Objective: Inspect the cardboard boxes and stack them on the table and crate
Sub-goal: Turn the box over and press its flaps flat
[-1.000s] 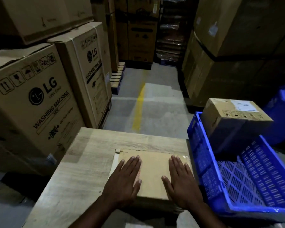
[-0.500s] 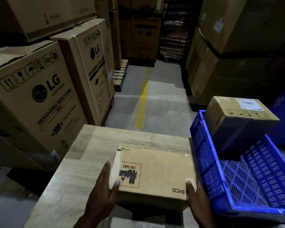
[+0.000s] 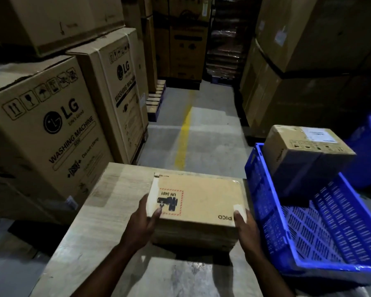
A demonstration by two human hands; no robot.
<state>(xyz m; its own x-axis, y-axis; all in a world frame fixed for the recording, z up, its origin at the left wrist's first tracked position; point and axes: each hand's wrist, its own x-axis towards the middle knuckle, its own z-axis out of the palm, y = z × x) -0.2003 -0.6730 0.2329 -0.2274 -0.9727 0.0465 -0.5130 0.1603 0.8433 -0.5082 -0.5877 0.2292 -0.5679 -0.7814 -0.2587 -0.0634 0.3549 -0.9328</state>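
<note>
Two hands grip the flat PICO box [image 3: 196, 202] at its near corners: your left hand [image 3: 141, 224] at 7 o'clock, your right hand [image 3: 244, 228] at 5 o'clock, thumbs on top. It sits on the table [image 3: 90, 221], seemingly atop other flat boxes [image 3: 193, 236]. With only the corners held, the far edge could dip. Swung right, the box could clip the blue crate [image 3: 330, 221] at 3 o'clock.

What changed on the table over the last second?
Both hands slid off the top of the flat box: the left hand now grips its left edge, the right hand its right edge. The flat box, the small box in the blue crate and the table stayed put.
</note>
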